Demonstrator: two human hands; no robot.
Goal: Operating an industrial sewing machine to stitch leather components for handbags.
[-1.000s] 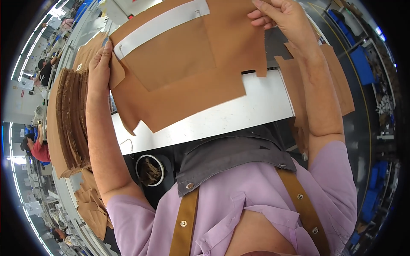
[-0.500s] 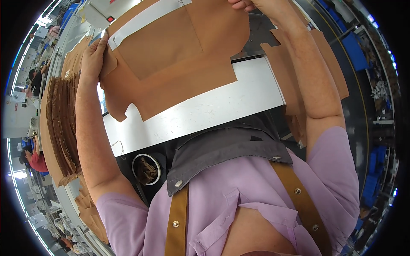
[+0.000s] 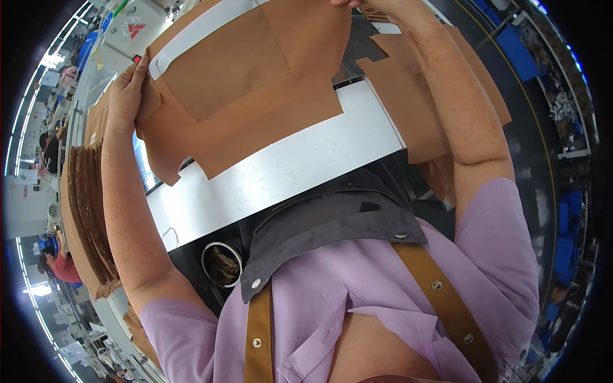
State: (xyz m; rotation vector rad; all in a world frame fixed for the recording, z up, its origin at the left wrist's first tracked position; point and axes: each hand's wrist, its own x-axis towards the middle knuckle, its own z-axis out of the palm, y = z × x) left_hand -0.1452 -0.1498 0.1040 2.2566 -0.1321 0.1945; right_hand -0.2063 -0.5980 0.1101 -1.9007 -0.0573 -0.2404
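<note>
A large brown panel [image 3: 268, 131], cut with notched corners, is held up above the white tabletop [image 3: 281, 175]. On it lies a rectangular brown patch [image 3: 230, 73], with a white strip [image 3: 198, 37] along the patch's far edge. My left hand [image 3: 128, 92] grips the panel's left edge, thumb on top and fingers beneath. At the panel's far right corner is my right hand [image 3: 377, 6], cut off by the upper picture border; its visible fingers close on the edge there.
Left of my forearm stands a thick stack of brown pieces [image 3: 86, 204]. More cut brown pieces [image 3: 412, 105] lie under my right forearm. A white machine [image 3: 134, 29] is beyond my left hand. A round scrap bin [image 3: 204, 265] sits below the table edge. Other people [image 3: 62, 267] work far left.
The panel and both hands have shifted left in the picture, and the surroundings have shifted too. My hold on the panel looks the same.
</note>
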